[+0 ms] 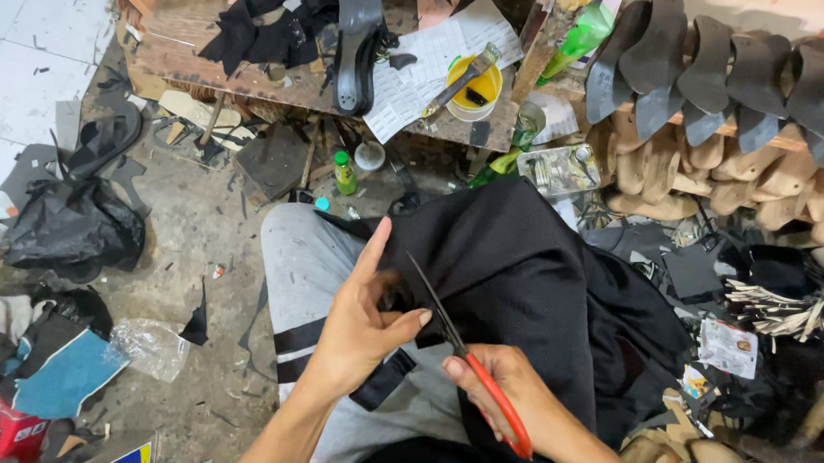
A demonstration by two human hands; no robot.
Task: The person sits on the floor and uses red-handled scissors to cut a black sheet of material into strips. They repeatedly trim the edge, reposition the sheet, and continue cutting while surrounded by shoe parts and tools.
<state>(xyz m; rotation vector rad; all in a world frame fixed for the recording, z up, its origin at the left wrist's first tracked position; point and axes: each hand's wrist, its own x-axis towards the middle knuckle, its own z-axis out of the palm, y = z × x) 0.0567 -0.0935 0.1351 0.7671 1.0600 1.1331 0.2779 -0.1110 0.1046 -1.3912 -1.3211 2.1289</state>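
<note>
Scissors [466, 366], red handles, dark blades. Long axis runs diagonally: tips point up and to the left, away from me, and the handles sit low right, toward my body. Blades look nearly closed, slim line; whether they bite the cloth at the tip I can't tell.

Black fabric [523, 265] is draped over my lap, across my grey trousers [306, 273] with dark stripes at the knee. It spreads up and right from my hands in a big folded mass.

I'm sitting low over a rough concrete floor [206, 221], littered with black offcuts. White tiles [18, 42] upper left. Black plastic bag [74, 228] at left, blue sheet [71, 373] lower left. Ahead, a low wooden bench [187, 32] carrying a black shoe sole [356, 41], a printed paper sheet [430, 63] and a yellow glue tub [476, 89] with a brush in it. Small green bottle [344, 173] on the floor below. Right: wooden rack with dark soles [721, 74] over pale wooden shoe lasts [716, 168].

My right hand [516, 397] is closed around the red handles, fingers through the loops, low centre. My left hand [365, 318] is just left of the blades, half open, index up, thumb pressed toward the blade line, pinching the fabric edge. Scissors sit between the two hands, blades just beside my left thumb.
</note>
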